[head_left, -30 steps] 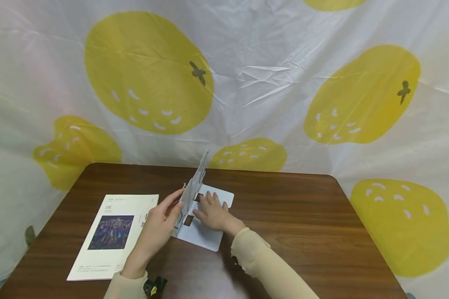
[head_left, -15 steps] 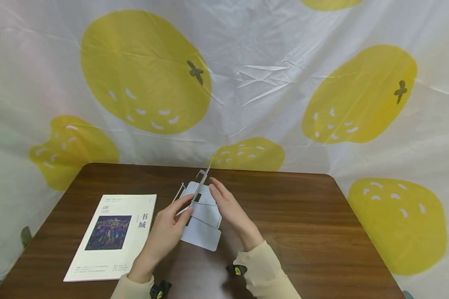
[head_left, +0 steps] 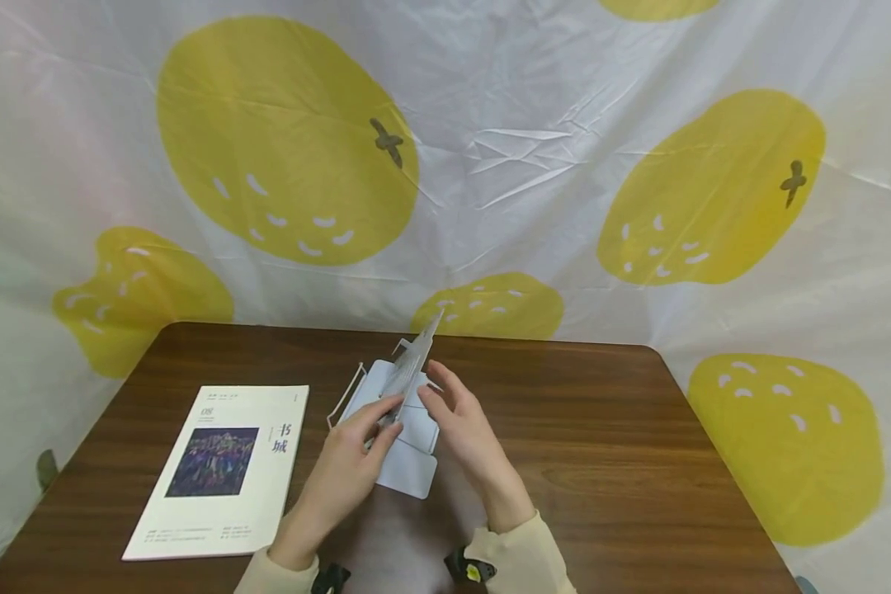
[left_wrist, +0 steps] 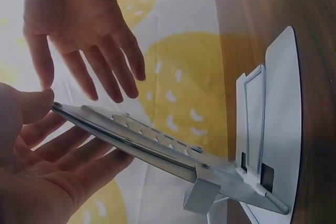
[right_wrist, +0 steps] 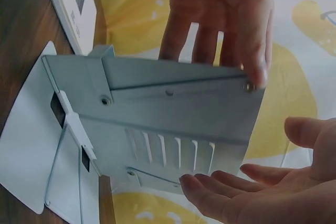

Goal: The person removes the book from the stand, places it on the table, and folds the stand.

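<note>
A pale blue-grey metal book stand (head_left: 407,474) stands on the table, with a flat base and a hinged, slotted panel (right_wrist: 173,114) raised at a slant. My left hand (head_left: 345,462) pinches the panel's near edge, thumb on one face and fingers behind, as the left wrist view shows. To the right of the panel, my right hand (head_left: 478,441) is held with loosely extended fingers. Its fingertips are close to the panel; in the left wrist view they look apart from it. A thin wire leg (left_wrist: 248,114) sticks up from the base.
A white magazine (head_left: 215,528) with a dark picture lies flat to the left of the stand. The brown wooden table (head_left: 601,462) ends at a white curtain (head_left: 520,206) with yellow fruit prints.
My right hand has lifted off the stand's base and now hovers right of the panel. The panel has swung rightward over the base with my left hand, uncovering the wire leg.
</note>
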The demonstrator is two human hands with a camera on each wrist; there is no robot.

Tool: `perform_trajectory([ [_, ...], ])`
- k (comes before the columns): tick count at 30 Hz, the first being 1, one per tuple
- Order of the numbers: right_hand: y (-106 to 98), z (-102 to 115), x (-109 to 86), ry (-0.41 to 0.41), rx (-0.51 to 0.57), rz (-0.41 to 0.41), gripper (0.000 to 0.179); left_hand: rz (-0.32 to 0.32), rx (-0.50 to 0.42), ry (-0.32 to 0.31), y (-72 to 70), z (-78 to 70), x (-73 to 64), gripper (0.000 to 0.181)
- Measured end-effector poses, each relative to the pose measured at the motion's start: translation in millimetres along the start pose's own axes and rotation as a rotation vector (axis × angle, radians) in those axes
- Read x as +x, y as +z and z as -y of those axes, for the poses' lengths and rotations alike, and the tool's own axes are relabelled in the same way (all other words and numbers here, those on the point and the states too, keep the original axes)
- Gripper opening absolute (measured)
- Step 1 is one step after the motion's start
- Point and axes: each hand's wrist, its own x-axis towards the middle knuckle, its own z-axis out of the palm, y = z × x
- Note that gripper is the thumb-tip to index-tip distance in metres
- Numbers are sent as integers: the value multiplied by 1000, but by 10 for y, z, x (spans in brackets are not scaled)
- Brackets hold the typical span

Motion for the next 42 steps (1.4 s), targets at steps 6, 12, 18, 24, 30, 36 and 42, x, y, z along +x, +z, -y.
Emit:
perform_trajectory([
  [6,56,4,-103,-16,-13,-49,58,-7,67,51,79,-7,-14,34],
  [12,51,11,-152,-23,-11,-149,52,-6,108,69,176,-30,-27,34],
  [18,20,-40,-163,-14,-14,-267,57,4,153,118,298,-39,-46,34],
  [24,-24,-126,-150,10,-16,-353,58,28,211,167,413,-43,-67,33],
  [30,-49,-177,-128,21,6,-360,57,40,233,157,457,-50,-77,33],
  [36,-84,-188,-118,33,2,-385,57,78,227,149,418,-29,-59,31],
  [42,-154,-247,-117,43,-31,-406,55,83,309,51,210,77,-1,32],
])
